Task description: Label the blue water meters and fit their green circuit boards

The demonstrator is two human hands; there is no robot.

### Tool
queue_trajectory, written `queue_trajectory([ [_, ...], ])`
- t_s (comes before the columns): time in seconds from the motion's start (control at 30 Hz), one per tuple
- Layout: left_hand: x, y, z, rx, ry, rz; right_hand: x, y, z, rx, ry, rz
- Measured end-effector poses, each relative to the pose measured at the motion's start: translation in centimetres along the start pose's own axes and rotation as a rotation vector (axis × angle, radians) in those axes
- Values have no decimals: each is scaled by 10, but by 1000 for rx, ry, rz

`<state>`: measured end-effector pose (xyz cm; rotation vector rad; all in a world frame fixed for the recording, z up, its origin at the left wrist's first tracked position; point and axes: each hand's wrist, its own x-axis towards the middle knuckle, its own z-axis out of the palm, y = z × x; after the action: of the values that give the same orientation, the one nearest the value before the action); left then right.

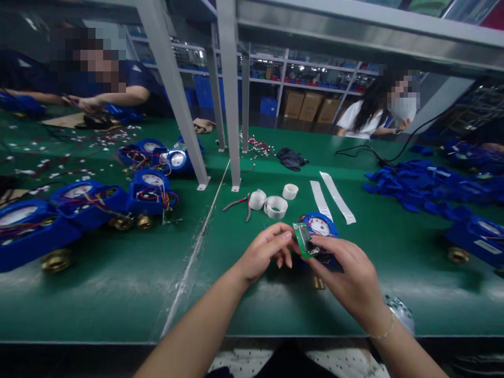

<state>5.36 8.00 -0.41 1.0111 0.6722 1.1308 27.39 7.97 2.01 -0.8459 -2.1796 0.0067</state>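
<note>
A small green circuit board (302, 240) is tilted above a blue water meter (323, 224) with a white dial and coloured wires. My right hand (350, 265) grips the board between fingers and thumb, partly covering the meter. My left hand (265, 251) is at the board's left edge, thumb and forefinger pressed together and the other fingers curled. Whether anything is in that pinch, I cannot make out. Below the right hand, a brass fitting (318, 283) of the meter shows.
White tape rolls (274, 207) and pliers (248, 206) lie beyond my left hand; label strips (337, 197) lie farther right. Several blue meters (90, 202) line the left. Blue parts (417, 186) are heaped at right. Metal posts (232, 105) rise from the green table (118, 310). Two people sit opposite.
</note>
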Motion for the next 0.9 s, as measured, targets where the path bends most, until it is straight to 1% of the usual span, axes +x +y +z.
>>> queue_trajectory([
  [0.03,0,1,0,-13,-1,-2,1,0,0,21,15,42],
  [0.07,0,1,1,-21,5,-2,2,1,-1,75,32,134],
  [0.1,0,1,1,-31,19,-5,4,2,-2,166,50,272],
  [0.2,3,-3,0,-67,76,-31,13,7,-4,558,139,784],
  [0.23,3,-5,0,-81,89,-50,17,9,-4,677,182,917],
  [0.27,4,-6,1,-96,93,-72,21,11,-5,768,229,1017],
  [0.33,4,-10,2,-128,77,-121,29,15,-7,874,306,1133],
  [0.43,1,-13,6,-183,37,-181,35,15,-9,928,376,1215],
  [0.57,-3,-13,11,-252,28,-234,36,10,-10,942,436,1247],
  [0.67,-6,-12,15,-288,29,-254,34,7,-10,957,451,1245],
  [0.77,-8,-10,17,-301,21,-263,32,6,-9,951,431,1216],
  [0.9,-6,-9,16,-302,36,-242,30,3,-8,948,422,1166],
])
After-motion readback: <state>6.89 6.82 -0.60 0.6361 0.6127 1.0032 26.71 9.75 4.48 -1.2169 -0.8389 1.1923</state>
